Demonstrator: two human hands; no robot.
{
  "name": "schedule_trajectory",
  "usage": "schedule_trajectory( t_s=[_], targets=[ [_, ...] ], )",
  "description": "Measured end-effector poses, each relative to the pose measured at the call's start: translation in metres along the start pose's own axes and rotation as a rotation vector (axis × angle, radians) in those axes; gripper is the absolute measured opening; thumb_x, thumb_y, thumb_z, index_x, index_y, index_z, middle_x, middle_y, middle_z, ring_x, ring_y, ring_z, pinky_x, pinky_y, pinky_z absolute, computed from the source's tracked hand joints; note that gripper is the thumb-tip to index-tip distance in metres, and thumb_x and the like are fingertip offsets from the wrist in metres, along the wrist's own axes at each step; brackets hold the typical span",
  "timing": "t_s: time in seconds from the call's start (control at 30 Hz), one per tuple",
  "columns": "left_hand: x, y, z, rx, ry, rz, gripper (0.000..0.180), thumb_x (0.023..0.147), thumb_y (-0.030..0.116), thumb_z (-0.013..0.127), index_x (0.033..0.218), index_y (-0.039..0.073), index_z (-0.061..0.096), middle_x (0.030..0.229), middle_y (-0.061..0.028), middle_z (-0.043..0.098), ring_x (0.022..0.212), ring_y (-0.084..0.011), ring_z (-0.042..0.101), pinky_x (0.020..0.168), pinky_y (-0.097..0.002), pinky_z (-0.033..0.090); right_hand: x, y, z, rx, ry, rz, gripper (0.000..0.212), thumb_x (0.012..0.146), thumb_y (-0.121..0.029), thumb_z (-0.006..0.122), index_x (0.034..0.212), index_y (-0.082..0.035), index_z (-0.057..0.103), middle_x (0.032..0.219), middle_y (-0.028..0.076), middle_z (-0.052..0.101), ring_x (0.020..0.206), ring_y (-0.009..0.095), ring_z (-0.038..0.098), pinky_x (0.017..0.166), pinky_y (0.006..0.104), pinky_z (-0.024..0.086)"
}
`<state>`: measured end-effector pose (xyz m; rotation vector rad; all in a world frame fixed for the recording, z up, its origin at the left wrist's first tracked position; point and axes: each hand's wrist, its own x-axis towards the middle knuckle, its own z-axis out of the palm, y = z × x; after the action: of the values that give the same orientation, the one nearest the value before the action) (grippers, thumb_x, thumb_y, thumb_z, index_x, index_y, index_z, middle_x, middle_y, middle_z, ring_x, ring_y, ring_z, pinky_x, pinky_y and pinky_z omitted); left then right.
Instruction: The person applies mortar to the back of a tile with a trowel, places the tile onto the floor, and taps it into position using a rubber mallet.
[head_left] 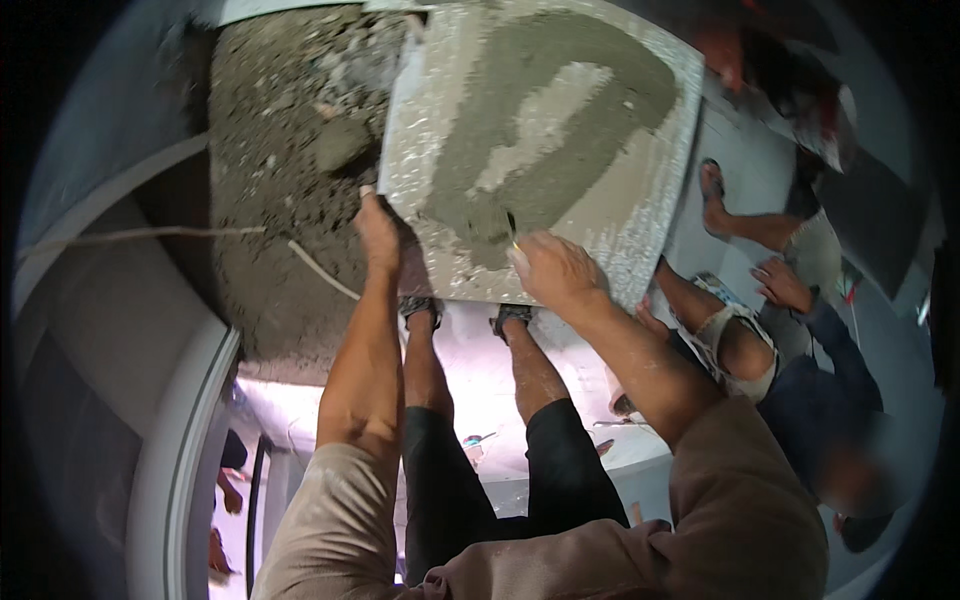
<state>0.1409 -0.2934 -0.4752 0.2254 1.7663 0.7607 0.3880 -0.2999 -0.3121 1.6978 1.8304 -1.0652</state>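
A large square tile [420,150] is tilted up in front of me, its pale, textured back facing me. Wet grey mortar [615,70] covers much of that back in a thick loop, with a bare patch in the middle. My left hand [378,228] is closed on the tile's left edge, the fingers partly hidden behind it. My right hand [558,270] is wrapped around the handle of a trowel [512,225]. Its blade lies against the mortar near the tile's lower edge and is smeared, so its outline is hard to make out.
Rough soil and rubble [290,130] lie left of the tile, with a loose cable [320,268] across them. At the right a person in a dark blue sleeve [840,345] crouches close by. Another person's foot [712,195] rests on the floor tiles. A white frame [190,440] stands at lower left.
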Motion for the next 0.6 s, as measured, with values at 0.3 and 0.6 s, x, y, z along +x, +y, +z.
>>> schedule_trajectory(
  t_s=[0.3,0.6],
  targets=[
    [-0.010,0.000,0.009,0.296,0.077,0.220,0.047,0.102,0.038,0.060,0.070,0.004,0.058,0.067,0.0050,0.051,0.062,-0.0078,0.041,0.057,-0.0266,0.034,0.067,0.151,-0.103,-0.137,0.459,0.536,0.032,0.095,-0.028,0.056,0.119,-0.008,0.064,0.111,0.018,0.069,0.104,0.043,0.066,0.090,0.0539,0.053],
    [-0.004,0.003,0.002,0.147,-0.059,0.204,0.047,0.102,0.038,0.060,0.067,0.008,0.052,0.065,0.0061,0.046,0.061,-0.0075,0.037,0.056,-0.0272,0.028,0.046,0.277,-0.164,0.716,-0.215,0.498,0.035,0.091,-0.044,0.065,0.101,-0.010,0.068,0.069,0.001,0.056,0.050,0.011,0.048,0.041,0.0298,0.037]
  ],
)
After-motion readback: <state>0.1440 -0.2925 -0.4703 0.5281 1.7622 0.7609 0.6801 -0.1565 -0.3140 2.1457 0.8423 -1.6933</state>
